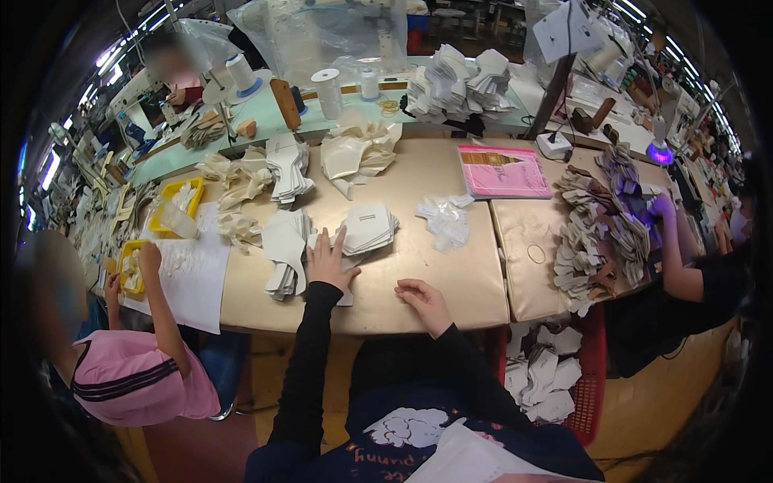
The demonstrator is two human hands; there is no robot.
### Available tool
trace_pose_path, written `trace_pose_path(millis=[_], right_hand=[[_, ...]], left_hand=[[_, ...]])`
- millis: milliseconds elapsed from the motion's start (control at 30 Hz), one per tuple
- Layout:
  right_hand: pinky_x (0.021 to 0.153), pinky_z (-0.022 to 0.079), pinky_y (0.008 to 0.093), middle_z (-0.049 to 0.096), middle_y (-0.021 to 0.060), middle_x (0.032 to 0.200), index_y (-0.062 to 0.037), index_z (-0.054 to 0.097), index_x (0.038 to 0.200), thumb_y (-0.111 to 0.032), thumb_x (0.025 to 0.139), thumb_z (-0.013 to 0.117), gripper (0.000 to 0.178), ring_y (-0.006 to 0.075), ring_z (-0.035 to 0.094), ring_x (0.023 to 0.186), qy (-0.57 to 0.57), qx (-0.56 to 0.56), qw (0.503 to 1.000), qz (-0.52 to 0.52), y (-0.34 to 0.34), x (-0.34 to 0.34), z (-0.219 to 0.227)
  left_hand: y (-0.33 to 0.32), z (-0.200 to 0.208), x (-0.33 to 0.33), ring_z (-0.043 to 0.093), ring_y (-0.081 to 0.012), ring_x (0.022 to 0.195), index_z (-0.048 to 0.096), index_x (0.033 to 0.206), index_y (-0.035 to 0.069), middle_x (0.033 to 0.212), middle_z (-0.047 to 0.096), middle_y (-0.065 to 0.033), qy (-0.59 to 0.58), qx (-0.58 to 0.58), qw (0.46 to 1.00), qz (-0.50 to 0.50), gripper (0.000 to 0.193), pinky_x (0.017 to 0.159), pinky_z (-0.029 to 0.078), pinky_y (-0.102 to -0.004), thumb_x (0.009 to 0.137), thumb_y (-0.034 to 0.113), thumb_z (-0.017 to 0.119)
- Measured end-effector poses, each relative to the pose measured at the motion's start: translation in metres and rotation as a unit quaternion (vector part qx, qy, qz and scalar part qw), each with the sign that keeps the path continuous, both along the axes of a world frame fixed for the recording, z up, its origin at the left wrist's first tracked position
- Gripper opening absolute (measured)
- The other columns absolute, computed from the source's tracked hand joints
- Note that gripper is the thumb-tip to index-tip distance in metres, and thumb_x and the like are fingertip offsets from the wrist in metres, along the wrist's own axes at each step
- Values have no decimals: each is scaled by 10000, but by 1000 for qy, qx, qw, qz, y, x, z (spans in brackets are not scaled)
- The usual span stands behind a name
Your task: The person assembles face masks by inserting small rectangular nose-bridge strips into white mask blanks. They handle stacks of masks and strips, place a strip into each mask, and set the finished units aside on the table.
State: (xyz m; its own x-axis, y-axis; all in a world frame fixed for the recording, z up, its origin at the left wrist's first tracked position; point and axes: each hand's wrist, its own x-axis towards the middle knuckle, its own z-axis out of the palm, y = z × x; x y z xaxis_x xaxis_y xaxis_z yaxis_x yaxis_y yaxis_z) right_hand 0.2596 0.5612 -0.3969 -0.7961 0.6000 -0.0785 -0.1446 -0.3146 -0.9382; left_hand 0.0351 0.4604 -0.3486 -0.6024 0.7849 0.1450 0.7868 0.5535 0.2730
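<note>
My left hand (328, 262) lies flat and open on the tan table (435, 274), fingers spread, touching the edge of a stack of white cut pieces (366, 228). My right hand (423, 299) rests on the bare tabletop with fingers loosely curled and nothing in it. Both arms wear black sleeves. Another stack of white pieces (283, 253) lies just left of my left hand. A small heap of clear plastic bits (445, 219) sits beyond my right hand.
A pink book (503, 171) lies at the back right. A person in pink (137, 378) sits at left by yellow trays (173, 205). Another person (692, 278) works at right beside grey piece stacks (600, 233). A red basket (592, 378) of white pieces stands below.
</note>
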Motion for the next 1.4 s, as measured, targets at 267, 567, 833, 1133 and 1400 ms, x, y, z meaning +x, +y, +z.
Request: trace_pose_path(millis=[267, 567, 833, 1133, 1400], right_hand=[[1015, 477, 306, 651, 124, 1190, 70, 580, 1250, -54, 994, 572, 285, 189, 625, 1142, -17, -39, 997, 68, 5, 3, 7], [1013, 470, 299, 630, 80, 1186, 32, 584, 1245, -51, 1004, 564, 256, 163, 606, 1144, 3, -60, 995, 78, 1, 3, 10], [943, 489, 281, 662, 101, 1157, 9, 652, 1157, -47, 965, 601, 206, 147, 631, 1049, -76, 252, 965, 1, 37, 22, 44], [752, 498, 316, 598, 104, 983, -26, 672, 1128, -108, 859, 719, 285, 223, 619, 841, -275, 467, 811, -218, 146, 22, 49], [736, 493, 291, 588, 73, 924, -2, 628, 927, -16, 777, 761, 201, 183, 604, 820, -228, 390, 873, -183, 147, 28, 39]], left_hand=[[1, 4, -18, 565, -308, 1116, 443, 1459, 178, 1111, 624, -114, 93, 98, 989, -67, 840, 1034, 400, -459, 698, 217, 797], [28, 16, -22, 573, -326, 1061, 487, 1360, 179, 1170, 569, -105, 13, 2, 1000, -25, 749, 945, 421, -446, 666, 186, 767], [49, 19, -49, 515, -330, 1255, 559, 1302, 178, 1341, 572, -112, 56, 4, 990, -126, 614, 1088, 360, -459, 723, 71, 733], [34, 46, 49, 584, -299, 1238, 643, 1222, 50, 1262, 657, -124, -124, 209, 961, -134, 384, 1123, 363, -445, 841, 39, 691], [84, 1, 120, 604, -325, 1173, 643, 1210, 18, 1250, 634, -148, -338, 179, 895, -230, 367, 1007, 467, -367, 845, 11, 680]])
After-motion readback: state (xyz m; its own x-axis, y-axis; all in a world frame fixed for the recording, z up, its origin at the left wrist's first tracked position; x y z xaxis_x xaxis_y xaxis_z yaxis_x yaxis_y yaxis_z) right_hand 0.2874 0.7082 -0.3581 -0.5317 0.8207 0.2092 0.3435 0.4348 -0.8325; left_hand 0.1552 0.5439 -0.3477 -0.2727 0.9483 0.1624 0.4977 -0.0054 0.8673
